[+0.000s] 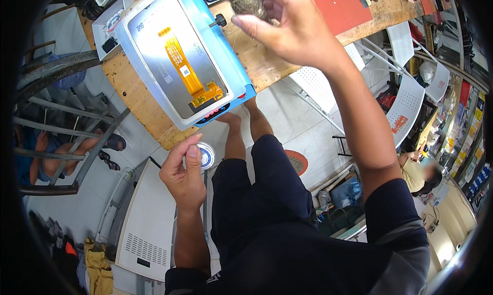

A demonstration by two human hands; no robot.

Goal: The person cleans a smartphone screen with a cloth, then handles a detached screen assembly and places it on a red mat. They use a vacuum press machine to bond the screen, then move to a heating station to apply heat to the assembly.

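My left hand (185, 178) is closed near the table's front corner, thumb and forefinger pinched at a small round white-and-blue spool (206, 155). The palm hides part of the spool. Up at the top edge, my right hand (300, 31) curls its fingers and thumb around a greyish-brown tangled wad of fine strands (245, 3). Left of that hand, a phone screen panel (156, 48) lies silver back up on a blue heating-plate machine (227, 54). An orange flex cable (185, 64) runs along the panel's back.
The machine sits on a wooden table (149, 115), with a black knob (220, 20) sticking out toward my right hand. A white tray (110, 25) stands at its left. A red mat (341, 10) covers the table's far right. White perforated chairs (408, 102) stand to the right.
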